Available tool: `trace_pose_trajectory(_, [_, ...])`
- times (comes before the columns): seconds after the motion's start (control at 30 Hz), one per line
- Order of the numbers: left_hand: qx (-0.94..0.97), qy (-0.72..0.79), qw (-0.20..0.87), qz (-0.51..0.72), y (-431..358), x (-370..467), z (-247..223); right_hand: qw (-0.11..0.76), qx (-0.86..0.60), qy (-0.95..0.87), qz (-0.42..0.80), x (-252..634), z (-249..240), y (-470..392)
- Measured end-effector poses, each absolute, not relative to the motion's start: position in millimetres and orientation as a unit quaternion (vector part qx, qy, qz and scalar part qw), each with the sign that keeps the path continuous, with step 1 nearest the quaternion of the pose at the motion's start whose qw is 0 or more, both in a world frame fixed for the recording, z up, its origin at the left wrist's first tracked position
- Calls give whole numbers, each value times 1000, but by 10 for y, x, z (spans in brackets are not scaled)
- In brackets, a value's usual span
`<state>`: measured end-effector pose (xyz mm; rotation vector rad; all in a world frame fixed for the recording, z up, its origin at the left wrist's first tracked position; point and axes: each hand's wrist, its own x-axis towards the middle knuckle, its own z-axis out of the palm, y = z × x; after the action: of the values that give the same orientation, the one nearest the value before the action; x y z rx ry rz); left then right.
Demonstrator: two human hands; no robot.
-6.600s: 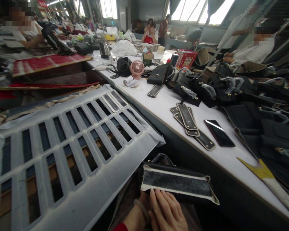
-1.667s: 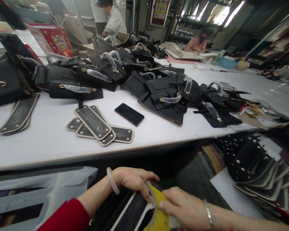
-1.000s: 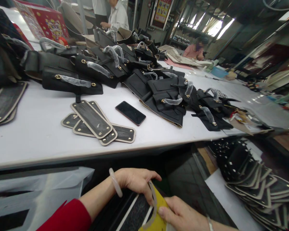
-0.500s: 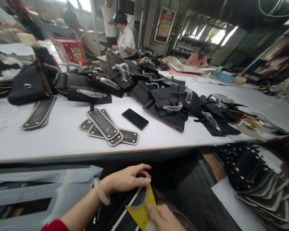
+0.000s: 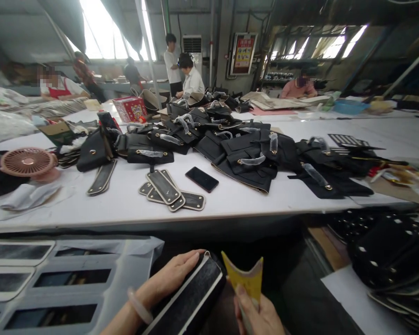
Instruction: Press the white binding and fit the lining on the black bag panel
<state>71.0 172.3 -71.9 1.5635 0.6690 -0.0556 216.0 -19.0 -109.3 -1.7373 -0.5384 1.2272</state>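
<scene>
My right hand (image 5: 253, 307) grips a yellow tool (image 5: 246, 281) with a curved, notched top edge, held upright just right of a black piece. That black piece with pale edging (image 5: 192, 298) lies slanted at the bottom centre. Along its upper left side rests my left hand (image 5: 176, 275), fingers together against its edge, thumb side partly hidden; a pale bangle is on the wrist. The tool and the piece are apart.
Black bags (image 5: 247, 153) with wrapped handles are heaped on the white table (image 5: 101, 211). Near its front edge are dark strips (image 5: 164, 186) and a phone (image 5: 201, 179). A pink fan (image 5: 30, 163) stands left; stacked pieces (image 5: 391, 260) lie right. Several people work behind.
The yellow tool has moved right, off the black piece, in my right hand. My left hand has shifted left and down onto the piece's side. The view has turned left.
</scene>
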Motion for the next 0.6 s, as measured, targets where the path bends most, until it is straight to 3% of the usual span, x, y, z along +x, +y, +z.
trace_pose_trajectory(0.13, [699, 288, 654, -20, 1707, 714, -744, 483, -709, -163, 488, 2265, -1131, 137])
trace_pose_trajectory(0.3, [720, 289, 630, -26, 1713, 715, -767, 522, -658, -247, 483, 2254, -1175, 324])
trace_pose_trajectory(0.6, [743, 257, 617, -28, 1788, 739, -784, 505, -653, -296, 481, 2301, -1229, 331])
